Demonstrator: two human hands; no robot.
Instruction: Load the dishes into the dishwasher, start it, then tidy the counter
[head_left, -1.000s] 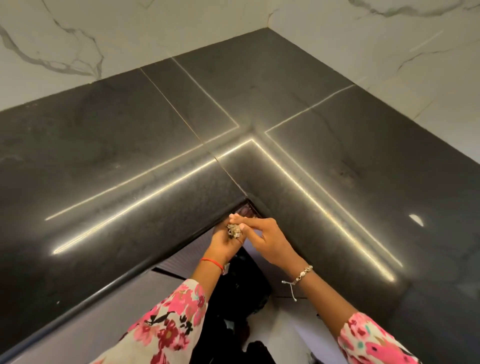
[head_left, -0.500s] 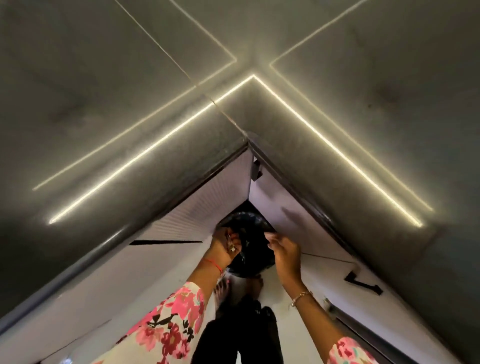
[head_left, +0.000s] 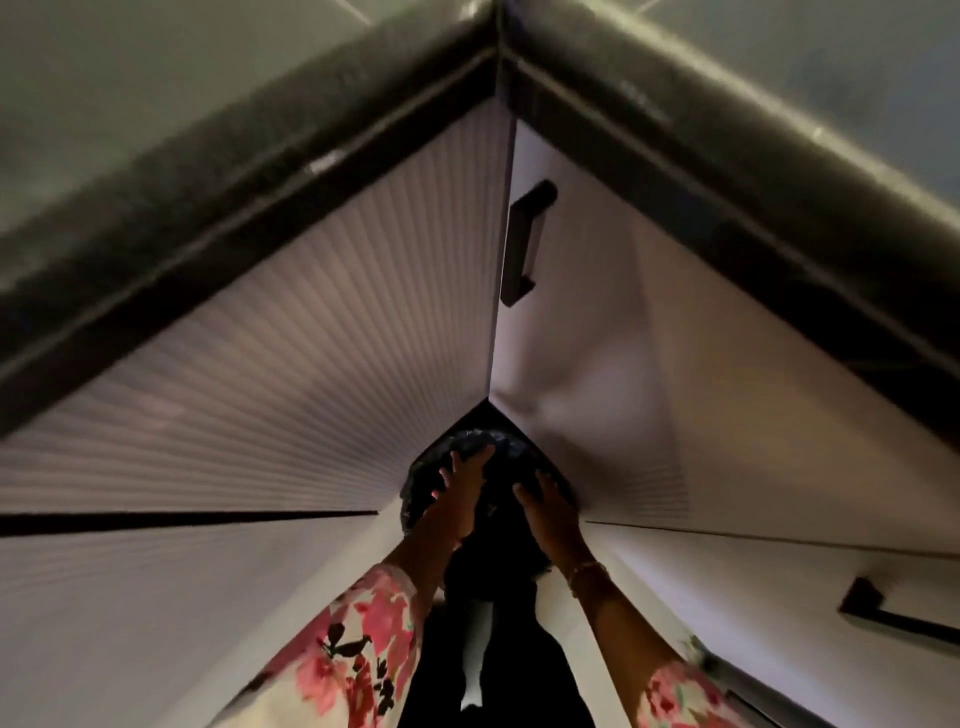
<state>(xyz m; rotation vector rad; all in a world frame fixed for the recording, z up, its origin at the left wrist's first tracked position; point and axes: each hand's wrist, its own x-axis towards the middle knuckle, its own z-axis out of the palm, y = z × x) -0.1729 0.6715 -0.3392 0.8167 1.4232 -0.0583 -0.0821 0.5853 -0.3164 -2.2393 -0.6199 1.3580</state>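
Head view: a black-lined bin (head_left: 470, 447) is being reached into by the left hand (head_left: 460, 480) and right hand (head_left: 545, 501), fingers spread wide, nothing held.

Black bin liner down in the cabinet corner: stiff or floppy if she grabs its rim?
Likely floppy: the liner looks crinkled and glossy at its rim, like thin plastic film. Probably light and slippery, so it may slide under the left hand and right hand, both spread flat on it. What it holds cannot be seen, so its weight is a guess.
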